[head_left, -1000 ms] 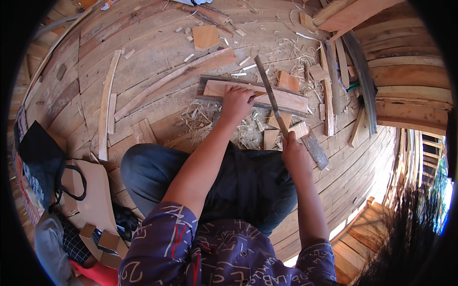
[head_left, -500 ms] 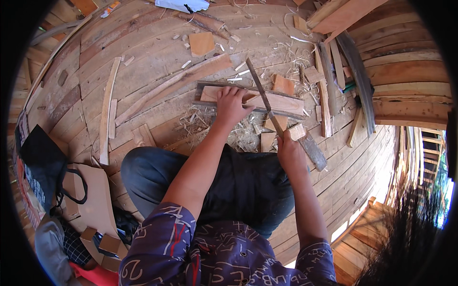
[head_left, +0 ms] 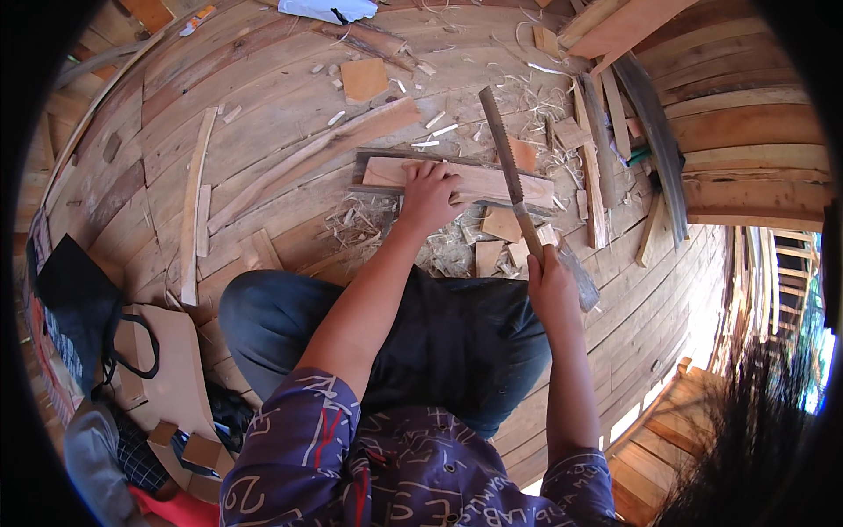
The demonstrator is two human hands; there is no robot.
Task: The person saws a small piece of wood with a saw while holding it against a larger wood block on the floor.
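Observation:
My left hand (head_left: pixel 429 198) is closed over a pale wooden board (head_left: pixel 505 185), its fingers curled on the top. Under and along that board runs a darker, rough-edged plank (head_left: pixel 361 172). In my right hand (head_left: pixel 553 283) I grip the wooden handle of a handsaw (head_left: pixel 502 145), its toothed blade pointing up and away. The blade passes over the right part of the board; whether it touches the wood I cannot tell. Square wood offcuts (head_left: pixel 500 224) and curled shavings (head_left: pixel 356 221) lie between the board and my crossed legs.
A long wood strip (head_left: pixel 307 162) lies left of the board, with a narrow slat (head_left: pixel 198 211) beyond it. Long timbers (head_left: pixel 645 132) lean at the right. A square wood block (head_left: pixel 364 81) rests farther out. A cardboard box (head_left: pixel 171 360) and black bag (head_left: pixel 79 294) are at lower left.
The saw has moved right along the board, away from my left hand, and stands steeper. My right hand has shifted right and slightly nearer. My left hand stays on the board.

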